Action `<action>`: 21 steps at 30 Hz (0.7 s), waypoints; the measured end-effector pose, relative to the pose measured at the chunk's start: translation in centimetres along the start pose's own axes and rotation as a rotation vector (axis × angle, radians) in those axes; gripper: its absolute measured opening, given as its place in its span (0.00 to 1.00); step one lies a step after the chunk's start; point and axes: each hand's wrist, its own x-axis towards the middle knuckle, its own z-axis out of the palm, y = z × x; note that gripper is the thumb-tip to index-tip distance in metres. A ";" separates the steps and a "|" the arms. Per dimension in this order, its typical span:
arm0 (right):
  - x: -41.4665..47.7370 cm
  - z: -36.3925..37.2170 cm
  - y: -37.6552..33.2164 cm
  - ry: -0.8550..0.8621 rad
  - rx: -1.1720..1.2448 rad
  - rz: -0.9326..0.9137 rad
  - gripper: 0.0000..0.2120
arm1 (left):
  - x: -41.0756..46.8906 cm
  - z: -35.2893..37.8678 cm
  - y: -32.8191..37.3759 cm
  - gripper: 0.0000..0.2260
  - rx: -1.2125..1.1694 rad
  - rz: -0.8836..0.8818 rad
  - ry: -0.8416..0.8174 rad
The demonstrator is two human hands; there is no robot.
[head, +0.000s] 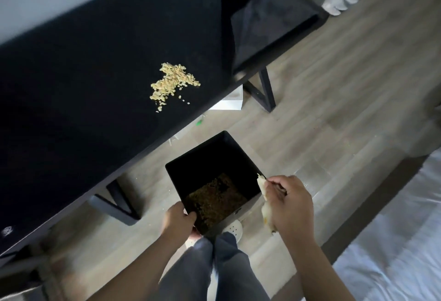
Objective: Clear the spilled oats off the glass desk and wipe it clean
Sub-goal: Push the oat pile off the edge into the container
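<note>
— Two hands come first, just above our grey trousers (210,269). Our left hand (177,220) curls its fingers round the near left corner of the black bin (202,155).

— And our right hand (290,202)?

— Its fingers pinch a pale crumpled wad (262,187), cloth or paper we cannot tell, at the bin's right rim.

— What do we see inside?

— Loose oats (216,201) lie scattered over the bottom. A white shoe (234,228) shows under the bin's near edge, with the wooden floor (334,100) around it.

— And farther off?

— One pile of spilled oats (173,84) lies on the dark glass worktop (78,81), near its front edge and well apart from the bin.
</note>
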 end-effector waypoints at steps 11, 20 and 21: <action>1.6 1.7 -6.0 -0.088 -0.119 -0.240 0.03 | -1.4 -3.6 -1.9 0.04 -0.135 0.012 -0.016; 8.8 3.9 -6.9 -0.279 -0.130 -0.447 0.03 | 0.3 -1.1 1.2 0.08 -0.206 -0.097 0.074; 9.9 3.9 -6.7 -0.318 -0.130 -0.454 0.03 | 0.5 -0.2 1.7 0.07 -0.221 -0.116 0.080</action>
